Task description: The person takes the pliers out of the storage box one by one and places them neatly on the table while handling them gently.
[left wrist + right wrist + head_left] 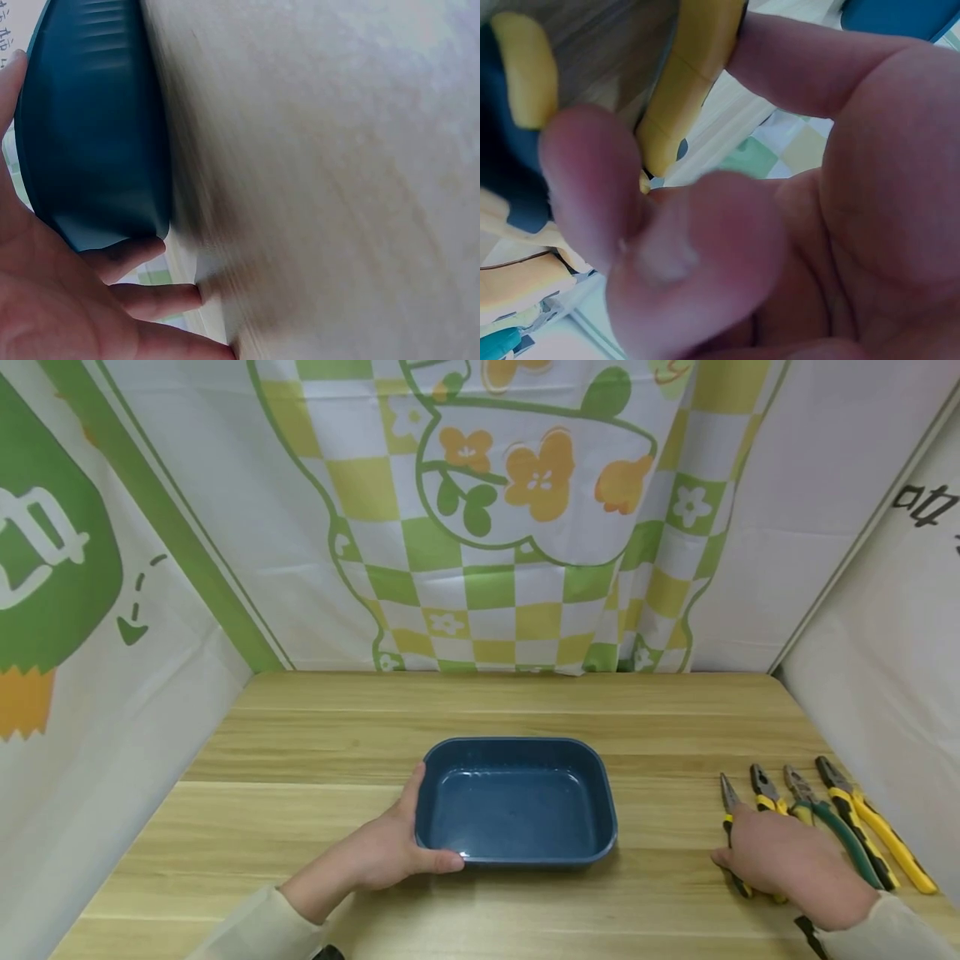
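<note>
A dark blue rectangular plastic tray (517, 814) sits upright on the table. My left hand (393, 852) holds its left end, thumb along the front rim and fingers at the side wall. In the left wrist view, the outer wall of the tray (97, 135) shows with my fingers (127, 255) against and below it. On the right, my right hand (787, 860) covers the middle of the leftmost needle-nose pliers (729, 793). In the right wrist view, thumb and fingers pinch a yellow handle (690, 75), with other fingertips curled in close by.
Beside the held pliers lie black-nosed pliers with yellow handles (765, 785), green-handled pliers (840, 831) and longer yellow-and-black pliers (862, 822), in a row. The wooden table (315, 760) ends at a printed cloth (517, 593) behind, with white fabric walls on both sides.
</note>
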The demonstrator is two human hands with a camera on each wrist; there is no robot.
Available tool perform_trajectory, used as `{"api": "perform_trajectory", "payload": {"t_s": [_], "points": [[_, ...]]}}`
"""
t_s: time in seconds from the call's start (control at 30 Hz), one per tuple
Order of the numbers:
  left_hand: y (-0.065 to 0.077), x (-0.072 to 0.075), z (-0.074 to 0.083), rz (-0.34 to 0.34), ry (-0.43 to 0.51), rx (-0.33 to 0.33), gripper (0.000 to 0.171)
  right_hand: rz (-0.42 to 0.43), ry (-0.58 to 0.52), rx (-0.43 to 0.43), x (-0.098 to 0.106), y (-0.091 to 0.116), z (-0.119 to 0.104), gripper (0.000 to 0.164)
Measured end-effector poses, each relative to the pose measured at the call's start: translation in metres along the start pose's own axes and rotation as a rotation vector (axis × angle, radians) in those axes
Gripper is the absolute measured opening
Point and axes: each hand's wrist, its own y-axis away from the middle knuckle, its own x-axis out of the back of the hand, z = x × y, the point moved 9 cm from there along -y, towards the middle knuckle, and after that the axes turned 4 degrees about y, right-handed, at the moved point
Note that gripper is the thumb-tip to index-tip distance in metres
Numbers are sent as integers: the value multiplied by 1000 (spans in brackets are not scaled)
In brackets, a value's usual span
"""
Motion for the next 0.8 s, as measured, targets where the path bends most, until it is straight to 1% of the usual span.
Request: {"api": "perform_trajectory", "payload": {"t_s": [0.13, 0.23, 0.33, 0.4, 0.47, 0.53, 0.6, 0.67, 0.8], "points": [[0, -1, 0, 0, -9, -1, 139, 6, 4, 11, 0, 0, 0, 91], [2, -2, 2, -8, 12, -9, 140, 9, 6, 11, 2, 1, -1, 87], [4, -6, 6, -23, 30, -28, 141, 14, -2, 14, 6, 3, -4, 78], [6, -9, 9, -27, 28, -40, 141, 26, -18, 16, 10, 7, -8, 78], [9, -12, 11, -24, 11, -53, 142, 55, -35, 9, 16, 10, -14, 76], [13, -15, 12, -15, -15, -51, 142, 82, -48, 1, 23, 12, -20, 81], [17, -18, 13, -5, -27, -59, 142, 112, -37, 5, 31, 13, -26, 89], [21, -21, 14, 0, -44, -57, 143, 143, -21, 7, 40, 12, -33, 92], [27, -25, 17, 10, -66, -60, 144, 237, -36, 26, 54, 12, -45, 85]]}}
